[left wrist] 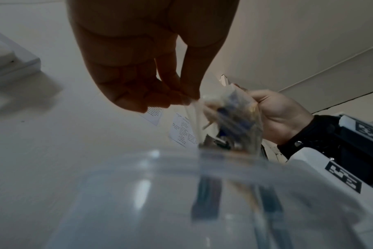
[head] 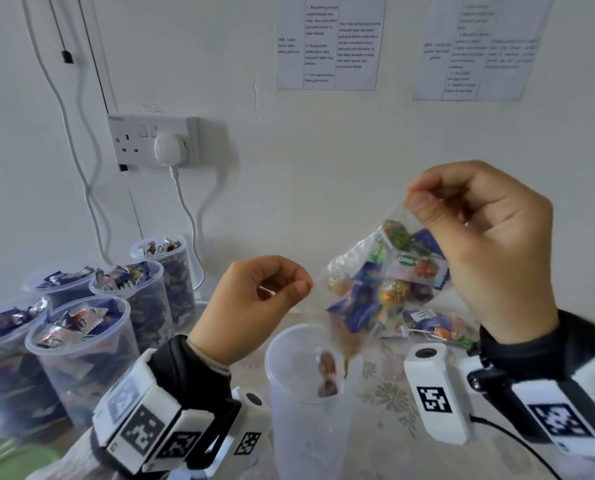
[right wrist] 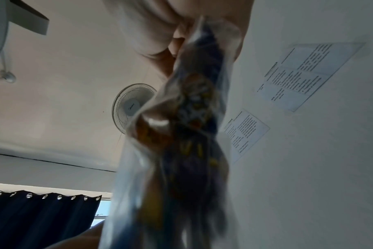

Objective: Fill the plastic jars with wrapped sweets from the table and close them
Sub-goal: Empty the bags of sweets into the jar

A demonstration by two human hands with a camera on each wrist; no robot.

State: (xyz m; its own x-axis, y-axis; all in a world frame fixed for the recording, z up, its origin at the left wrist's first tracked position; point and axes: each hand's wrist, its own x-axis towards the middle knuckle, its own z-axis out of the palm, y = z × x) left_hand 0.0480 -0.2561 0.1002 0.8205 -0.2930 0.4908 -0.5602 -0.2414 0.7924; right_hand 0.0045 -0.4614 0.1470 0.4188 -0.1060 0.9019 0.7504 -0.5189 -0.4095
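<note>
Two hands hold one clear bag (head: pixel 386 282) of wrapped sweets, tipped over the open jar (head: pixel 306 393) that stands on the table (head: pixel 386 386) in front of the person. The left hand (head: pixel 251 306) pinches a lower corner of the film between thumb and forefinger, other fingers curled. The right hand (head: pixel 479 244) pinches the upper corner, higher up.

Handling, as judged: the film is thin, limp and slippery, and the load is light but loose. Grip at the corners or seam, not the belly, so that sweets slide toward the mouth. The jar looks light and thin-walled; it may tip if the bag drags on its rim.

Views differ:
- Head view alone shows one sweet (head: pixel 327 375) dropping in the jar, five full, lidless jars (head: pixel 81 341) at left, and more sweets (head: pixel 431 327) lying behind the bag.
- Left wrist view shows the jar rim (left wrist: pixel 181 161) from below, blurred.
- Right wrist view shows only the hanging bag, blurred, plus a wall fan (right wrist: pixel 132 106).
</note>
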